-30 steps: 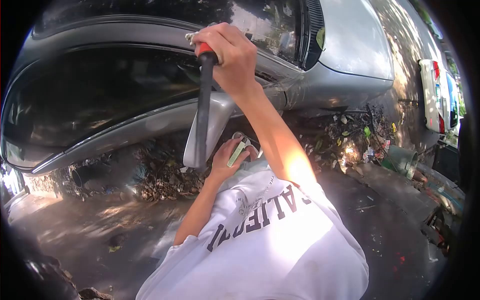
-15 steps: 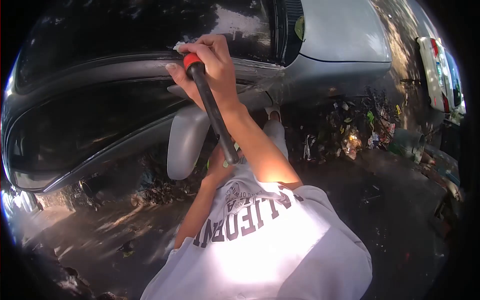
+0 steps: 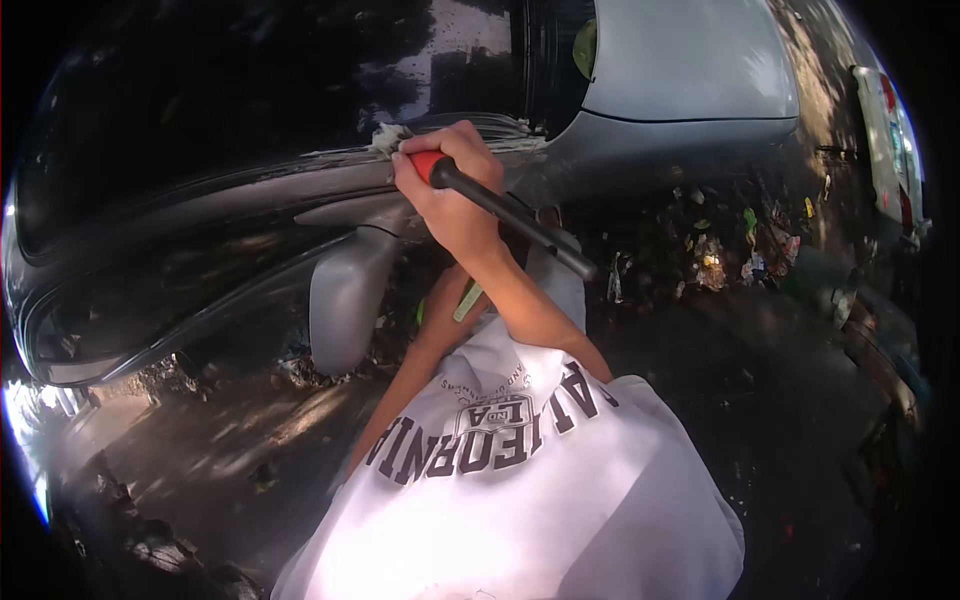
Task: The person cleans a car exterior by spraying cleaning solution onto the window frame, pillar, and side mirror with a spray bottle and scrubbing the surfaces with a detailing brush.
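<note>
L hand (image 3: 448,292) is mostly hiding behind the R forearm, so its fingers aren't showing: can't tell how far open they are or what they're holding. A green strip (image 3: 468,302) is showing just beside it, partly covered; what it belongs to is hard to make out. R hand (image 3: 452,190) is closing its fingers round the brush (image 3: 515,220) at the red collar, thumb on the L side, no gap showing btwn fingers & collar. Pale tip (image 3: 390,140) is pointing far-L, sitting at the pillar (image 3: 320,178) edge by the windscreen (image 3: 250,80); bristles are blurring, exact contact unclear. Whitish streaks (image 3: 490,126) are running along that edge, R of the tip.

Black handle is slanting near-R, its end jutting past the forearm, w/ room around it above dark ground (image 3: 690,420). Mirror (image 3: 345,300) is bounding the space on the L, nearer than the tip & apart from the R hand. Far side, windscreen is spreading wide; hood (image 3: 690,60) is lying far R, top cut off by the frame. Leaf (image 3: 584,48) is resting btwn them. White car (image 3: 882,135), far R, is partly fading into the dark lens rim.
</note>
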A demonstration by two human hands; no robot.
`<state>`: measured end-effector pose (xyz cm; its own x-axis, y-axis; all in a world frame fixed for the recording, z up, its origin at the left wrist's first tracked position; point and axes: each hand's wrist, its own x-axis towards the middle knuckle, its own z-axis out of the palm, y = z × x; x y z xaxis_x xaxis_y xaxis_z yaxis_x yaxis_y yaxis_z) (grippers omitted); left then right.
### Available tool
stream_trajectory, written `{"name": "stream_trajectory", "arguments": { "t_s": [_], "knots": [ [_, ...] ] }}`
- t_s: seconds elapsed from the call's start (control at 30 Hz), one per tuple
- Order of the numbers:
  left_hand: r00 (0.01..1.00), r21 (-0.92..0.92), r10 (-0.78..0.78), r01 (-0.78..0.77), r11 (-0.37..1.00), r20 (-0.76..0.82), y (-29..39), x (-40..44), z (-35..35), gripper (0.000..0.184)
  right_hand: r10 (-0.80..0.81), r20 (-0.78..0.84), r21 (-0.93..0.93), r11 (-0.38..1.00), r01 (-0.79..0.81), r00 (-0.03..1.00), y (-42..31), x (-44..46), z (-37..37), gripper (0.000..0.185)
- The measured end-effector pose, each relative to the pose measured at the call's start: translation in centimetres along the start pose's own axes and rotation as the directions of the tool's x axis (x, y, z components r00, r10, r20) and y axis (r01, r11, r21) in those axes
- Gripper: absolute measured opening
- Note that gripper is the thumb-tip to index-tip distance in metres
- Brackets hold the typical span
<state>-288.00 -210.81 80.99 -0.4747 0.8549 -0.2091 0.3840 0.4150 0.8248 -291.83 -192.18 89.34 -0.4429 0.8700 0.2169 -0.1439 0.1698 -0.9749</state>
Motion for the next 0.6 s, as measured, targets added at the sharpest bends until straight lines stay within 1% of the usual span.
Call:
{"name": "stream_trajectory", "arguments": {
  "t_s": [0.03,0.07,0.1,0.13,0.17,0.2,0.23,0.3,0.37,0.4,0.43,0.47,0.5,0.53,0.57,0.6],
  "knots": [
    [0.999,-0.009,-0.052,0.053,0.999,0.014,1.1,0.9,0.0,0.045,0.000,-0.028,-0.111,0.994,-0.003,1.000,1.8,0.4,-2.4,0.014],
    [0.996,0.004,-0.091,0.091,0.996,0.023,1.1,1.0,0.2,0.044,0.040,-0.080,-0.180,0.982,-0.054,0.996,4.6,0.5,-5.3,0.013],
    [0.991,0.019,-0.131,0.130,0.991,0.026,0.9,1.0,0.1,0.044,0.013,-0.116,-0.316,0.947,-0.050,0.993,7.7,0.7,-8.8,0.012],
    [0.991,0.009,-0.132,0.132,0.991,0.020,0.8,1.3,0.1,0.044,0.056,-0.150,-0.432,0.895,-0.117,0.987,9.4,1.4,-11.8,0.012],
    [0.994,0.035,-0.106,0.105,0.994,-0.001,0.7,1.3,0.2,0.044,-0.061,-0.103,-0.501,0.865,0.001,0.993,10.0,2.9,-13.7,0.014],
    [0.997,0.062,-0.081,0.082,0.995,-0.019,0.7,1.1,0.4,0.045,-0.127,-0.087,-0.606,0.794,0.049,0.988,9.6,5.0,-14.6,0.017],
    [0.995,0.055,-0.096,0.097,0.994,-0.014,0.9,0.9,0.6,0.045,-0.121,-0.089,-0.667,0.744,0.031,0.989,9.0,7.1,-15.2,0.019],
    [0.992,0.080,-0.125,0.122,0.989,0.035,1.4,1.5,0.8,0.043,-0.150,-0.007,-0.660,0.743,0.108,0.989,9.5,9.0,-15.7,0.019],
    [0.992,0.089,-0.122,0.119,0.989,0.028,1.7,1.7,1.4,0.044,0.055,0.142,-0.676,0.734,0.056,0.988,9.3,5.9,-14.2,0.018],
    [0.993,0.082,-0.121,0.120,0.989,0.013,1.8,1.9,1.7,0.043,0.164,0.198,-0.621,0.784,-0.006,0.966,7.8,4.5,-13.1,0.015],
    [0.992,0.075,-0.122,0.122,0.990,-0.002,1.8,2.0,2.0,0.042,0.075,0.280,-0.644,0.754,0.130,0.957,7.0,4.8,-13.0,0.012],
    [0.992,0.062,-0.128,0.128,0.990,-0.012,1.5,2.1,2.3,0.042,0.167,0.222,-0.629,0.778,0.010,0.961,7.3,6.5,-13.7,0.012],
    [0.995,0.034,-0.102,0.103,0.994,-0.023,2.2,2.4,2.0,0.042,0.269,0.167,-0.605,0.788,-0.117,0.949,8.3,8.7,-14.9,0.013],
    [0.996,0.005,-0.078,0.078,0.997,-0.032,2.6,2.2,1.9,0.042,0.246,0.148,-0.608,0.787,-0.108,0.958,8.9,10.9,-16.0,0.014],
    [0.995,-0.010,-0.090,0.089,0.996,-0.044,2.5,1.7,2.4,0.042,0.256,0.182,-0.688,0.723,-0.063,0.950,9.1,11.9,-16.3,0.014],
    [0.993,-0.016,-0.105,0.104,0.994,-0.056,2.1,1.7,2.8,0.042,0.191,0.256,-0.671,0.741,0.032,0.948,9.3,10.9,-15.9,0.014]
  ]
}}
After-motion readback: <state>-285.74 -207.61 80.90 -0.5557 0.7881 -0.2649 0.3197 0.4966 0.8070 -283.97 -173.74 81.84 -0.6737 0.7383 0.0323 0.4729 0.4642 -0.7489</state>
